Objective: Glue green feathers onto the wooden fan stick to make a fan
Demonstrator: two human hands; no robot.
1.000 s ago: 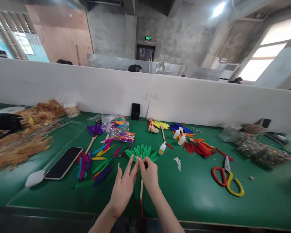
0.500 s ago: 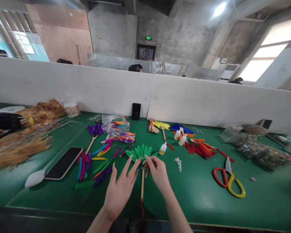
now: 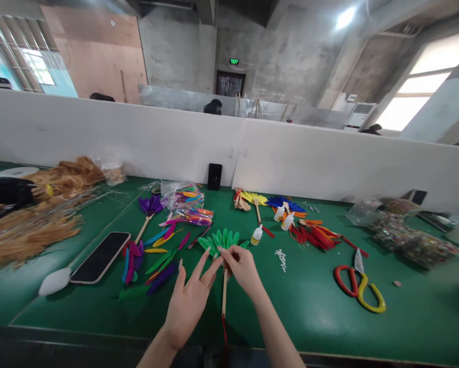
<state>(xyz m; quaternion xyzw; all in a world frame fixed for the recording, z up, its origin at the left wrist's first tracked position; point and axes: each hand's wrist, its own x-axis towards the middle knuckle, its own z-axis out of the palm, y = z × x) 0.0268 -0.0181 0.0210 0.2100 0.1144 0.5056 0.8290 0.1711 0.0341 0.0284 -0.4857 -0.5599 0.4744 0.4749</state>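
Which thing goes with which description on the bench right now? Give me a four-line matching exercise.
1. scissors
2. green feather fan
3. white beads
4. large phone

A. lying flat with its dark screen up
B. at the fingertips of the left hand and the right hand
C. with one red handle and one yellow handle
D. loose in a small cluster on the green tabletop

Pairs: 1-C, 2-B, 3-D, 4-A
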